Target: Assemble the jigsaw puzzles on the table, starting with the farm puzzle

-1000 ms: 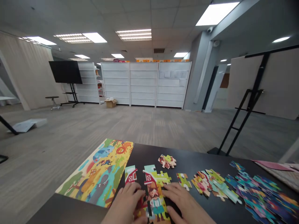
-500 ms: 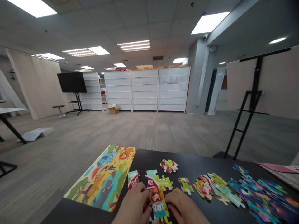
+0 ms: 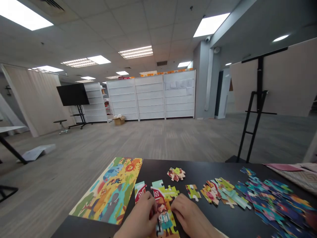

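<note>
A partly joined jigsaw puzzle (image 3: 164,216), with a farmer figure and part of a red barn, lies on the black table between my hands. My left hand (image 3: 141,213) is closed at its left side, thumb and fingers pinched on a puzzle piece that they mostly hide. Just beyond those fingers shows a barn-roof piece (image 3: 140,189), apart from the joined part. My right hand (image 3: 189,213) has its fingers curled together, the tips against the puzzle's right edge. To its right lies a loose green piece (image 3: 193,191).
A colourful animal picture sheet (image 3: 109,191) lies at the left. Beyond the puzzle is a small heap of pieces (image 3: 176,173). Farther right are green and pink pieces (image 3: 224,191), then a large blue-purple pile (image 3: 277,205). A black easel stand (image 3: 252,122) stands past the table.
The view has turned and tilted slightly, so everything sits a little differently in frame. Both hands stay at the puzzle's sides, with only slight finger shifts.
</note>
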`<act>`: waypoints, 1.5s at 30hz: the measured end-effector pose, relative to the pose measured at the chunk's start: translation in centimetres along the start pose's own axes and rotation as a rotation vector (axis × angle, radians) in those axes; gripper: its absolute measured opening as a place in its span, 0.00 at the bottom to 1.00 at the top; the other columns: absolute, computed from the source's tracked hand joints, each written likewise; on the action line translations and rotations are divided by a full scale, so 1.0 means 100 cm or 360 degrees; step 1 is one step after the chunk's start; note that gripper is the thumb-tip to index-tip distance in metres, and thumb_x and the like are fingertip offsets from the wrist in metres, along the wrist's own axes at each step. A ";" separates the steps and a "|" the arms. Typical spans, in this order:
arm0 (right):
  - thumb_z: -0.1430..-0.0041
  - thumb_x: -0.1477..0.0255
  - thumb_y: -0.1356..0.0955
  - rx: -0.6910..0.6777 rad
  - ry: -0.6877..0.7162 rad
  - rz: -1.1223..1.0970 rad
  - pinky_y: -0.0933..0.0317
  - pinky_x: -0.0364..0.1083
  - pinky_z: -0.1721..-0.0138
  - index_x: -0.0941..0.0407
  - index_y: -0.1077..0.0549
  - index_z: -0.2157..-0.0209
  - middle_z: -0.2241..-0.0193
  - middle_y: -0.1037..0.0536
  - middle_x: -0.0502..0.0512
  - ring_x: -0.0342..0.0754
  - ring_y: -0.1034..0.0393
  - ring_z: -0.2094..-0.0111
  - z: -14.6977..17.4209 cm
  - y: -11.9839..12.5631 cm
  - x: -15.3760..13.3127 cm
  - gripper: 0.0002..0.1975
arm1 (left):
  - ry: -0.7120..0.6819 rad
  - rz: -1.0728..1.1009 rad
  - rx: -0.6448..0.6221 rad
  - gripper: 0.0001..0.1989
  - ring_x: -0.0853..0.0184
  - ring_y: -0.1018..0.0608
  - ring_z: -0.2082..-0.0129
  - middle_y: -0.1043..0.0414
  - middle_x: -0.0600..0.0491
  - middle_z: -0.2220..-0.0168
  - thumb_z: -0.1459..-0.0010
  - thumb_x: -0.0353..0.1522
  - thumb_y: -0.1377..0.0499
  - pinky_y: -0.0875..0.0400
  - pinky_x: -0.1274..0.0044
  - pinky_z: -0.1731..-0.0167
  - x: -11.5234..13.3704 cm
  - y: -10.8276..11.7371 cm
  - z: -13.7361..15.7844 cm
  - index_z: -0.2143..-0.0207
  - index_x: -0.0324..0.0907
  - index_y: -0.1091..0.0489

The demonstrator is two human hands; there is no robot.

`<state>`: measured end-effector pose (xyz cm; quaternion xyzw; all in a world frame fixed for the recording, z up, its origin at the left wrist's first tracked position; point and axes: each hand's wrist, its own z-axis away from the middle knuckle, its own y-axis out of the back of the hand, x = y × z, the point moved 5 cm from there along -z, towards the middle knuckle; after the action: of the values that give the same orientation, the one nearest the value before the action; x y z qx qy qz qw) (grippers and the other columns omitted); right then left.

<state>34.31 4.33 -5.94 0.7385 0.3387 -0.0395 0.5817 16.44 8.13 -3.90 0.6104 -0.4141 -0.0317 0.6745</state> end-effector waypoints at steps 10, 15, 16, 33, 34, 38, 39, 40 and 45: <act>0.41 0.86 0.37 -0.0071 -0.0005 0.0023 0.34 0.46 0.55 0.53 0.21 0.63 0.60 0.22 0.54 0.50 0.28 0.56 0.001 0.004 -0.010 0.17 | -0.0179 0.0048 0.0135 0.17 0.63 0.23 0.55 0.28 0.50 0.56 0.55 0.19 0.42 0.27 0.74 0.52 -0.003 0.006 0.014 0.63 0.43 0.30; 0.42 0.79 0.34 -0.0131 0.0079 0.0016 0.35 0.49 0.49 0.52 0.22 0.57 0.52 0.23 0.57 0.53 0.29 0.51 0.008 0.018 -0.029 0.14 | -0.0470 -0.0286 0.0186 0.28 0.52 0.24 0.44 0.26 0.46 0.45 0.52 0.24 0.36 0.27 0.65 0.43 -0.029 -0.022 0.032 0.47 0.48 0.28; 0.42 0.76 0.32 -0.0178 0.0142 0.0013 0.36 0.50 0.47 0.50 0.23 0.55 0.50 0.24 0.56 0.54 0.30 0.49 0.009 0.019 -0.033 0.14 | -0.0525 -0.0321 0.0235 0.30 0.52 0.24 0.43 0.27 0.46 0.43 0.50 0.27 0.35 0.27 0.66 0.43 -0.036 -0.028 0.035 0.44 0.49 0.30; 0.36 0.60 0.32 -0.0463 0.0259 0.0061 0.42 0.58 0.43 0.47 0.34 0.36 0.38 0.29 0.61 0.62 0.36 0.42 0.018 0.029 -0.060 0.27 | -0.0120 -0.0101 -0.0172 0.33 0.49 0.40 0.32 0.41 0.42 0.32 0.42 0.32 0.39 0.42 0.59 0.33 0.000 -0.010 0.052 0.34 0.46 0.38; 0.36 0.63 0.32 -0.0497 0.0206 0.0058 0.42 0.59 0.43 0.47 0.33 0.37 0.38 0.29 0.60 0.61 0.36 0.42 0.019 0.029 -0.060 0.26 | -0.0119 -0.0076 -0.0183 0.33 0.49 0.40 0.32 0.41 0.43 0.32 0.42 0.32 0.39 0.42 0.60 0.33 0.005 -0.007 0.053 0.34 0.47 0.39; 0.41 0.68 0.29 -0.0521 -0.0006 0.0017 0.41 0.58 0.44 0.45 0.28 0.42 0.40 0.29 0.59 0.60 0.36 0.43 0.024 0.022 -0.053 0.25 | -0.0220 -0.0015 -0.0222 0.33 0.50 0.38 0.33 0.40 0.44 0.33 0.43 0.32 0.37 0.41 0.62 0.34 0.012 -0.012 0.051 0.36 0.50 0.37; 0.43 0.67 0.28 -0.0495 -0.0019 0.0012 0.40 0.58 0.44 0.45 0.28 0.43 0.41 0.28 0.58 0.60 0.36 0.43 0.025 0.021 -0.050 0.25 | -0.0260 -0.0029 -0.0234 0.32 0.49 0.37 0.34 0.40 0.44 0.34 0.44 0.32 0.36 0.39 0.61 0.35 0.010 -0.017 0.049 0.37 0.51 0.36; 0.44 0.65 0.27 -0.0471 -0.0013 0.0010 0.40 0.57 0.45 0.46 0.27 0.44 0.43 0.27 0.59 0.61 0.35 0.43 0.026 0.021 -0.047 0.24 | -0.0300 -0.0054 -0.0248 0.32 0.48 0.37 0.35 0.40 0.43 0.34 0.45 0.33 0.35 0.38 0.60 0.36 0.007 -0.024 0.046 0.38 0.52 0.35; 0.35 0.63 0.32 -0.0298 0.0067 -0.0069 0.35 0.56 0.47 0.45 0.26 0.46 0.46 0.24 0.58 0.59 0.31 0.46 0.042 0.049 -0.036 0.16 | -0.0468 -0.0142 -0.0191 0.24 0.50 0.32 0.39 0.35 0.45 0.38 0.40 0.34 0.36 0.34 0.63 0.40 -0.007 -0.059 0.029 0.41 0.55 0.31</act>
<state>35.62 -1.49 -1.58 0.6739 0.3691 -0.0046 0.6400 16.99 4.74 -9.49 0.5755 -0.4782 -0.1751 0.6399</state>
